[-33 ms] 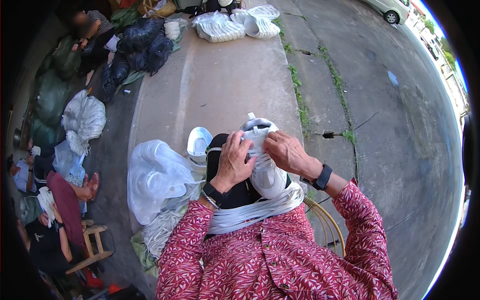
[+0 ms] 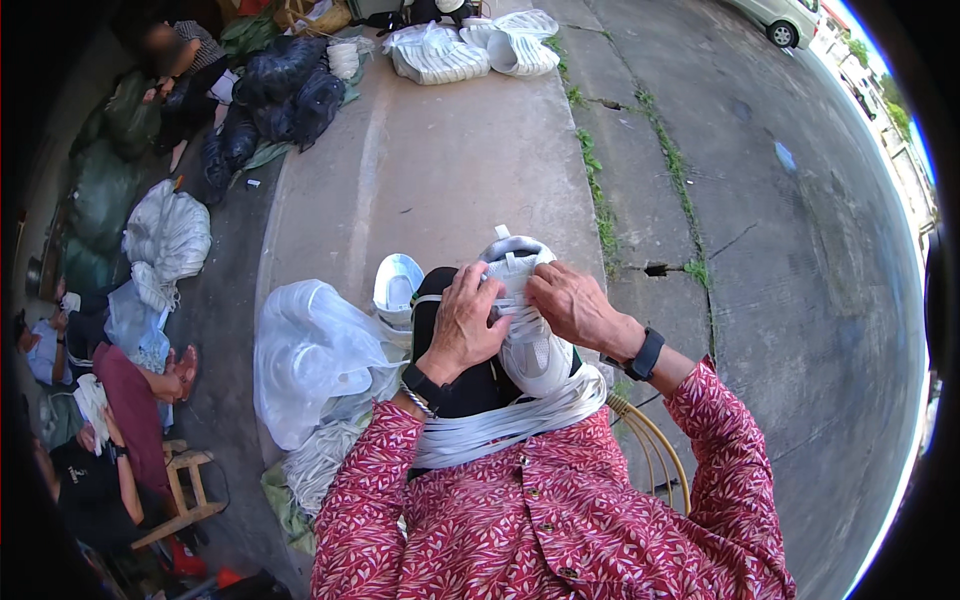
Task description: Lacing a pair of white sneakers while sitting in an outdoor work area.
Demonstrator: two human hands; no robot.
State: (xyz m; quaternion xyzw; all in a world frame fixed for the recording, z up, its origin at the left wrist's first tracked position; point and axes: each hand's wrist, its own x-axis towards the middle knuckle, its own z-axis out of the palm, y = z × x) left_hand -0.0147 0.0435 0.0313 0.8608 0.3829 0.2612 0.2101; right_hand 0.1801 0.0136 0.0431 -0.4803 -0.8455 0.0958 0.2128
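A white sneaker (image 2: 540,365) rests on my black-covered lap, toe toward me and heel away. White shoelace (image 2: 524,322) strands cross its front between my hands. My left hand (image 2: 462,322) curls round the left side of the shoe, fingers closed against its opening. At the opposite edge, beside the lace rows, my right hand (image 2: 580,305) is closed in a pinch; its fingertips hide whatever is between them. Across my lap lies a bundle of long white laces (image 2: 510,430).
Left of my legs are another white shoe (image 2: 398,285), a clear plastic bag (image 2: 318,360) and a heap of white laces (image 2: 325,460). A yellowish curved frame (image 2: 655,445) stands at my right. Other people sit far left near a wooden stool (image 2: 180,490). White shoes (image 2: 470,50) lie ahead.
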